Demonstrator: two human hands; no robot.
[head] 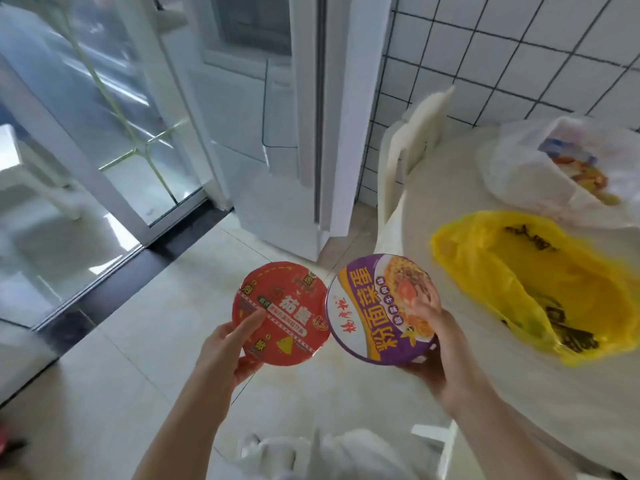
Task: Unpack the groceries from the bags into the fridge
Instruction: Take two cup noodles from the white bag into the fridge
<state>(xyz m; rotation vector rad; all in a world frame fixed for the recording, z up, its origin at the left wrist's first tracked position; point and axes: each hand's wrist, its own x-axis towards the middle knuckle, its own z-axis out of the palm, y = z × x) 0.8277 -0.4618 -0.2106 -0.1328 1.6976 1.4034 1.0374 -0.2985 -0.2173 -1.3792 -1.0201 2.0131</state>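
Observation:
My left hand [230,348] grips a red instant noodle bowl [282,311], thumb on its lid. My right hand [433,344] grips a purple and white instant noodle bowl [381,306], fingers over the lid's right edge. Both bowls are held side by side above the floor, lids facing me. The white fridge [280,133] stands ahead with its door [332,109] swung open. On the round table [450,188] at the right lie a yellow plastic bag [540,282] and a white plastic bag [568,168] with groceries inside.
A white chair [412,143] stands between the fridge and the table, against the tiled wall [502,53]. A glass sliding door [86,126] fills the left side. Another white bag [332,452] lies low at the bottom edge. Pale floor tiles [145,334] lie under the bowls.

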